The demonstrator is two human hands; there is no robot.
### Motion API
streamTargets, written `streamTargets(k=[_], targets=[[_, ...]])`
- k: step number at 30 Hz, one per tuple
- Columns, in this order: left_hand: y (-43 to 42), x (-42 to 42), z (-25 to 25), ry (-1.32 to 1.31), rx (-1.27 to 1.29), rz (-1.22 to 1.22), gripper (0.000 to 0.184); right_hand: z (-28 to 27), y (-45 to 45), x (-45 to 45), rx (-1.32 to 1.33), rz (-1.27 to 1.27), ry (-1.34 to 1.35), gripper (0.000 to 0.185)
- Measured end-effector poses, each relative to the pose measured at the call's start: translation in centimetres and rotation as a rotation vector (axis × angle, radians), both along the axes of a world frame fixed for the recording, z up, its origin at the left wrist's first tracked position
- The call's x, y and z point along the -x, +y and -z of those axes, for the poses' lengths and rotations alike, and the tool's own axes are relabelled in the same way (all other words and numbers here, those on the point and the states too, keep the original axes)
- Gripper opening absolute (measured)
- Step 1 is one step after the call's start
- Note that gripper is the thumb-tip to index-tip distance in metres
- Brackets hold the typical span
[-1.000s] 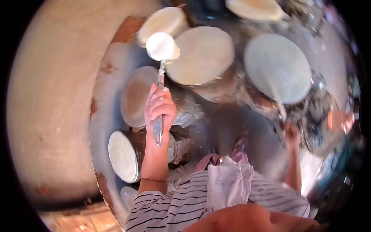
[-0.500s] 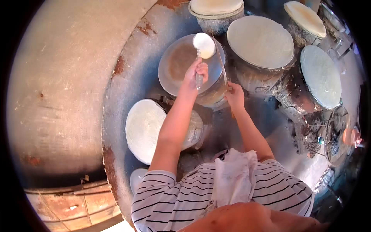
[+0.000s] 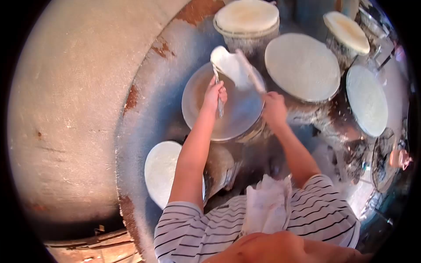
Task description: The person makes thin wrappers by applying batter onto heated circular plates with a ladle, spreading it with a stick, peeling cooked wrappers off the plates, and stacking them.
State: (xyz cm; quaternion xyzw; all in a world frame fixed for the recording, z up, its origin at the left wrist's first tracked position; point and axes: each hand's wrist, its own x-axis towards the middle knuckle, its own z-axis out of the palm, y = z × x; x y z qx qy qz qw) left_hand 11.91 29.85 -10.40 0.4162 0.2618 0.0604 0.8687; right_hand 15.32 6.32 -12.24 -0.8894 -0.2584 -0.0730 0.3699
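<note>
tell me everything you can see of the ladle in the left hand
The ladle has a rounded, white-coated bowl and a slim handle that looks metallic. The left hand grips the handle, whose end sticks out below the fist. The bowl, tipped sideways above the round plate, spills white batter onto it. Whether the bowl touches the plate is unclear.

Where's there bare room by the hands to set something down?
The grey strip between the tan surface and the griddle under the left hand looks bare; so does that griddle's near side. It's crowded to the right: the right hand, the stick it holds and the next griddle, coated white, sit close together.
</note>
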Motion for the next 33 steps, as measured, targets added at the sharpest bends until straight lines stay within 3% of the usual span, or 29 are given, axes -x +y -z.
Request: streamTargets(k=[4,8,11,15,17,19,20,23,25,27,28,31,33], targets=[[0.5,2.1,0.4,0.036,-0.284,0.004,0.058,2.9,-0.2,3.5,0.013,-0.109,-0.031,0.037],[1.3,3.3,0.8,0.143,-0.628,-0.012,0.061,0.9,1.0,0.0,-0.024,-0.132,-0.105,0.035],[2.5,6.4,0.4,0.227,-0.628,-0.058,0.06,1.9,-1.6,0.1,-0.022,-0.114,-0.026,0.038],[3.0,8.1,0.9,0.28,-0.837,-0.069,0.06,2.1,3.0,0.2,-0.062,-0.277,0.087,0.038],[4.3,7.8,0.3,0.289,-0.885,-0.109,0.059,2.7,2.9,-2.2,-0.144,-0.245,-0.071,0.033],[3.2,11.6,0.2,0.349,-0.881,-0.129,0.057,1.6,0.4,-3.9,0.032,-0.246,-0.172,0.027],[3.4,13.2,0.0,0.266,-0.751,-0.148,0.057,0.8,-0.2,-3.6,0.005,-0.196,-0.109,0.025],[1.3,16.0,-1.1,0.309,-0.731,-0.21,0.058,1.3,3.5,-2.3,-0.056,-0.341,0.044,0.025],[0.9,17.3,-1.2,0.342,-0.752,-0.249,0.059,1.1,6.1,-2.0,-0.086,-0.424,-0.022,0.026],[-0.3,17.8,-0.6,0.28,-0.636,-0.288,0.06,0.8,6.7,-2.9,-0.056,-0.522,-0.041,0.027],[-0.8,17.9,-0.4,0.272,-0.696,-0.289,0.06,-0.2,5.8,-4.3,-0.032,-0.593,-0.07,0.031],[-3.4,17.5,-1.4,0.354,-0.662,-0.384,0.058,0.5,3.0,-9.8,0.053,-0.473,-0.159,0.033],[-4.4,16.1,-2.0,0.397,-0.654,-0.442,0.058,0.8,4.8,-12.0,0.066,-0.596,-0.171,0.032]])
